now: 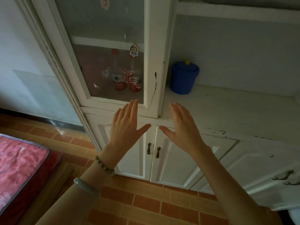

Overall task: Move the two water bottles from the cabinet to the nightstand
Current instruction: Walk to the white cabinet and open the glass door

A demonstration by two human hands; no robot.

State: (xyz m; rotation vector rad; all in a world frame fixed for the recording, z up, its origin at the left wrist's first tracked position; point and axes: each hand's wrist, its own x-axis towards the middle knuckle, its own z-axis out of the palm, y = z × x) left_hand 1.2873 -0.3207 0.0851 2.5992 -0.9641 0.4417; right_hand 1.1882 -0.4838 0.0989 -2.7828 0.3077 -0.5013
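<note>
Bottles (126, 77) upright behind closed glass door (103, 51), above left hand (128, 125); right hand (183, 127) farther; both spread, empty.

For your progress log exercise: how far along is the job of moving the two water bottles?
Done: nothing yet. Both water bottles stand behind the shut glass door of the cabinet. In hand: nothing; the left hand and right hand are open, empty. Left: open the door, carry both bottles over.

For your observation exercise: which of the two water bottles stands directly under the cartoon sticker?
The right-hand bottle behind the glass door; the sticker sits above it, while the left-hand bottle stands aside.
</note>
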